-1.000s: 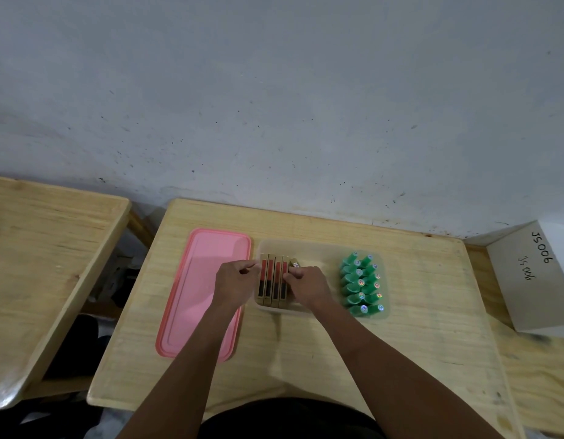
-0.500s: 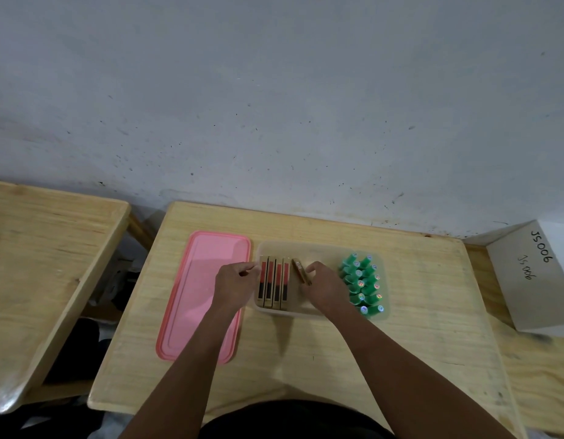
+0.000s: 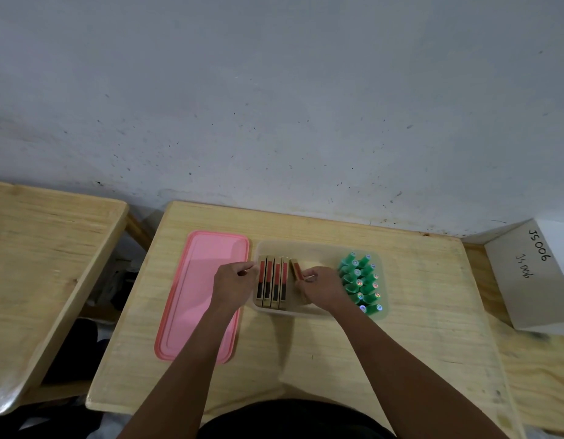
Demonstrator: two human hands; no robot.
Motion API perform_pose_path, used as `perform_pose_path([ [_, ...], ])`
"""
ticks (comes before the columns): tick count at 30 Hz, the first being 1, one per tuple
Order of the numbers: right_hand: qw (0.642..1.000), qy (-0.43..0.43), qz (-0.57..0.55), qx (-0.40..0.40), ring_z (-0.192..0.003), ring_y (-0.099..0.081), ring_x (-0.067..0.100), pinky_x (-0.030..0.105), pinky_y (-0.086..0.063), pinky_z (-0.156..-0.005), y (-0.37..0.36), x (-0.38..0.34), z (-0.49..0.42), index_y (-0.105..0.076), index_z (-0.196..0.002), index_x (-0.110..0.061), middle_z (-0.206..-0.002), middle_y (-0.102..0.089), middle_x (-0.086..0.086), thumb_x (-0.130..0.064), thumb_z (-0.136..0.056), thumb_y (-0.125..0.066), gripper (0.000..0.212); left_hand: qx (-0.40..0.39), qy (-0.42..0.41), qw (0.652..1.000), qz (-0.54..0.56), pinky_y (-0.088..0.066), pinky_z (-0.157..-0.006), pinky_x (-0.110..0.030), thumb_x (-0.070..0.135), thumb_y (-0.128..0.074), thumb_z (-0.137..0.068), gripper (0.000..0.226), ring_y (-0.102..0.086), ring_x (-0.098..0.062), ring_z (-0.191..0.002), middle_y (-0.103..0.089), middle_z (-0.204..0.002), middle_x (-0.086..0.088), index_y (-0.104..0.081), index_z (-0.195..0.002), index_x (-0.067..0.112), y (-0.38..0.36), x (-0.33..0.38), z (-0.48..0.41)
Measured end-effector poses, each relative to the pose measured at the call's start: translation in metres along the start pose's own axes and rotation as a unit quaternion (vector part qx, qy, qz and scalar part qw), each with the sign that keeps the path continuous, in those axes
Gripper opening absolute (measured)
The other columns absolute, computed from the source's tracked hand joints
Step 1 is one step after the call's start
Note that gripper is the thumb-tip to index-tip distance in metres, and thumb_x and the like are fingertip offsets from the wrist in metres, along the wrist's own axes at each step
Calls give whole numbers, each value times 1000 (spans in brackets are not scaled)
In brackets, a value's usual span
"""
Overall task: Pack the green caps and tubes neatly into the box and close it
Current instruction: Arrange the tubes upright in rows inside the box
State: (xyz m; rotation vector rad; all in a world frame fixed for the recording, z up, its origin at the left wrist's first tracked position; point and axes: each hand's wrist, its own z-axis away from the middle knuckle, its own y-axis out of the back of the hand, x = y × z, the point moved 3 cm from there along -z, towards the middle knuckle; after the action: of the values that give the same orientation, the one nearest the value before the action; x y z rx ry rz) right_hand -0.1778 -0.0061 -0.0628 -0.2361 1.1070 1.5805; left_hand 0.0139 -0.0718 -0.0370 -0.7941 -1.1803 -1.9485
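Right hand [image 3: 321, 288] has pulled a slim gold tube [image 3: 295, 269] aside, pinching it; left hand [image 3: 234, 280] grip unclear.

Scuffed grey wall [image 3: 274, 106], light wooden table [image 3: 417, 327], second table [image 3: 46, 248] left, perhaps cardboard box [image 3: 534, 280] right

— What is the table [image 3: 306, 359] seen to be made of?
— Pale wood, left matt, with the grain shown. The lid [image 3: 204, 296] is taken for smooth pink plastic with a faint gloss.
— And the box [image 3: 318, 248]?
— Frosted, translucent plastic. Shiny plastic is seen on the green caps [image 3: 359, 280], a gold metallic-looking finish on the tubes [image 3: 272, 280]. The wall [image 3: 274, 106] is painted matt and scuffed.
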Motion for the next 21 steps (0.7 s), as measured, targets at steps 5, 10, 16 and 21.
perform_pose_path([
  [5, 998, 1, 47, 35, -69, -69, 16, 40, -60, -73, -9, 1, -3, -67, -75, -23, -82, -71, 4, -27, -79, -76, 11, -3, 0, 1000, -5, -55, -75, -24, 24, -59, -92, 34, -66, -14, -77, -71, -108, -6, -62, -123, 11, 0, 0, 0],
  [10, 991, 29, 127, -15, -62, -57, 15, 28, -48, -63, -13, 0, -5, -77, -86, -9, -81, -73, 12, -25, -88, -63, 21, 2, -7, 1000, -5, -50, -67, -16, 23, -58, -92, 33, -61, -8, -67, -72, -106, -6, -62, -123, 10, 1, 2, 1],
  [16, 998, 16, 51, -31, -86, -65, 18, 37, -55, -83, -9, 2, -7, -66, -117, -18, -99, -65, 1, -45, -89, -61, 39, 4, -8, 1000, 7, -56, -81, -28, 23, -59, -92, 33, -63, -13, -74, -72, -105, -8, -63, -121, 8, 0, 1, 1],
  [21, 999, 5, -9, -32, -93, -65, 16, 30, -52, -83, -17, -6, -3, -53, -128, -21, -111, -69, 5, -37, -88, -68, 46, 4, -7, 1000, 9, -54, -88, -30, 23, -60, -91, 32, -67, -19, -88, -71, -109, -6, -64, -120, 9, 1, 1, 2],
])
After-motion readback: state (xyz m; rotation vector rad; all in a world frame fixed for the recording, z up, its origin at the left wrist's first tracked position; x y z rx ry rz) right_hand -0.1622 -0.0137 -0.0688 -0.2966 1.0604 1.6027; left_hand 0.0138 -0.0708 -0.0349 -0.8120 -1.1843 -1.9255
